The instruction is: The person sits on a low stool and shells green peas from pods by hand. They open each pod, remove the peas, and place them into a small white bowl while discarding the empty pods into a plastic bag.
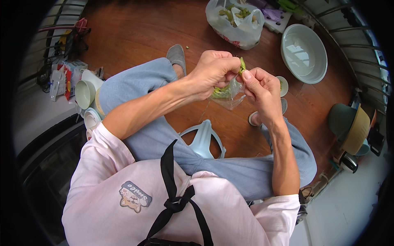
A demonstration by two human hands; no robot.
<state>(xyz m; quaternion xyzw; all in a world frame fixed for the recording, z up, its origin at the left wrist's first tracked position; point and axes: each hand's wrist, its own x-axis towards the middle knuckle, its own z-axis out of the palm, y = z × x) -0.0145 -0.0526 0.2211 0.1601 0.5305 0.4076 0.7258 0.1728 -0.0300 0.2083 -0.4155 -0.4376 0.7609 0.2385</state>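
A green bean pod [242, 65] is pinched between my two hands, above the floor in front of my knees. The fingertips of my left hand [214, 70] grip it from the left. From the right, the thumb of my right hand [261, 84] presses on its lower end. Behind and below the hands is a clear plastic bag [232, 100] with green pods [220, 92] in it, partly covered by my left hand. A small white bowl [285, 87] with something green inside shows just past my right hand, which hides part of it.
A white plastic bag [246, 33] with pods and husks stands on the wooden floor [132, 33]. Right of it is a large pale basin [303, 55]. A light-blue plastic frame [204, 140] lies between my legs. Bowls [85, 93] are stacked at left, pots [354, 132] at right.
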